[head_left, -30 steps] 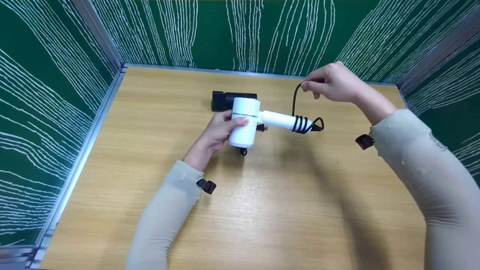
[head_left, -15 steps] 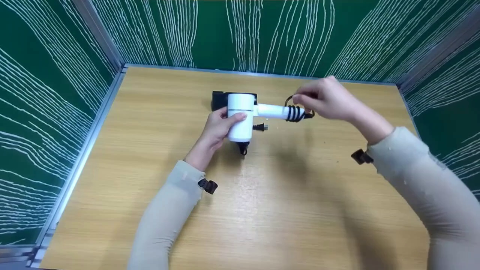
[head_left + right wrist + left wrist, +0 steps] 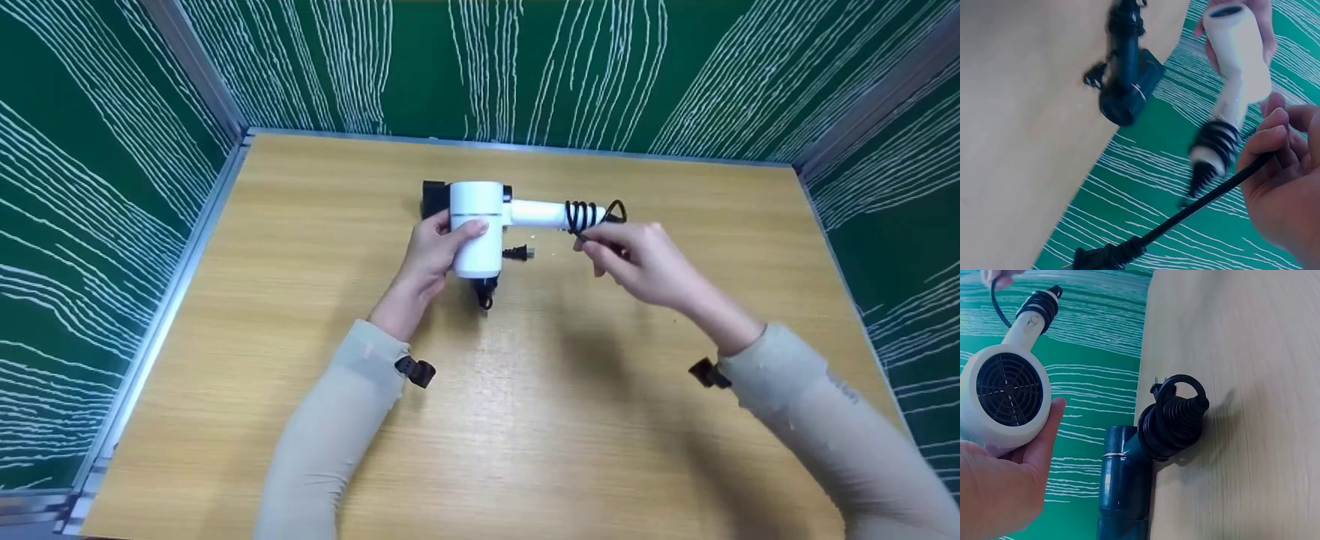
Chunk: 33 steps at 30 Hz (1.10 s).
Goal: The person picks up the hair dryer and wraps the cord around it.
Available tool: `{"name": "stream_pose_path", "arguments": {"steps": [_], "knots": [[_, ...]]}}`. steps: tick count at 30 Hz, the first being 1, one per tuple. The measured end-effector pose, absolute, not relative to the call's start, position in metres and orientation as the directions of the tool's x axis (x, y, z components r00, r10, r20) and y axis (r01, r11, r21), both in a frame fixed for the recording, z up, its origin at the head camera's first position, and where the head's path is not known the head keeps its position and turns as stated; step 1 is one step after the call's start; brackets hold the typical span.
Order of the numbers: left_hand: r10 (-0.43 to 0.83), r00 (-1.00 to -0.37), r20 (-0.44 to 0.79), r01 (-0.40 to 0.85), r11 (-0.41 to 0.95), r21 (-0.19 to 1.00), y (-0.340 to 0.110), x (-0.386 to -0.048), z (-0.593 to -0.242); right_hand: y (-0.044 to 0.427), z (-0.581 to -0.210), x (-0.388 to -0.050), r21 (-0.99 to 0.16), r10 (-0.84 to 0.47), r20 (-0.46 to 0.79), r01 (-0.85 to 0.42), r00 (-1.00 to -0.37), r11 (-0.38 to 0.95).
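My left hand (image 3: 431, 259) grips the barrel of a white hair dryer (image 3: 477, 244), held above the table with its handle pointing right. Its round black grille (image 3: 1009, 389) faces the left wrist camera. Several turns of black cord (image 3: 581, 216) circle the handle near its end. Just below those turns, my right hand (image 3: 645, 262) pinches the cord between thumb and fingers. From that hand the free cord runs to a plug (image 3: 1107, 256) in the right wrist view. A black hair dryer (image 3: 1126, 481) lies on the table, partly hidden behind the white one in the head view.
The black dryer's own cord (image 3: 1171, 427) is bundled round its handle, with its plug (image 3: 517, 253) beside it. The wooden table (image 3: 487, 435) meets green, white-streaked panels (image 3: 420, 67) at the back and sides, along metal edging.
My right hand has come down from above the handle to below its front side, carrying the cord round it. The white hair dryer has shifted slightly up and left in the head view.
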<state>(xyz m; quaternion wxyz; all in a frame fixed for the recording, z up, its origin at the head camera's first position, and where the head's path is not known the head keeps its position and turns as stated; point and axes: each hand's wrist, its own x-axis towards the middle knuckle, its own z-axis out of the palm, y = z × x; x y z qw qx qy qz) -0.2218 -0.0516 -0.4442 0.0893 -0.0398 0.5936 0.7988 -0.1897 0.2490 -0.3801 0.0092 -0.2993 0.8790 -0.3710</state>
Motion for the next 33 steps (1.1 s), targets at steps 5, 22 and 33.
{"name": "stream_pose_path", "arguments": {"steps": [5,22,33], "knots": [[0.099,-0.982,-0.162,-0.187,-0.334,0.924,-0.049,-0.222,-0.444,0.248,-0.409,-0.181,-0.791,-0.487,0.200,-0.434,-0.850,0.432],[0.089,-0.984,-0.154,-0.177,-0.415,0.893,-0.040,-0.215,-0.438,0.241,-0.460,-0.187,-0.993,-0.361,0.061,-0.094,-0.931,0.074],[0.108,-0.983,-0.148,-0.180,-0.416,0.891,-0.036,-0.214,-0.438,0.243,-0.467,-0.190,-0.994,-0.348,0.043,-0.077,-0.937,0.082]]}}
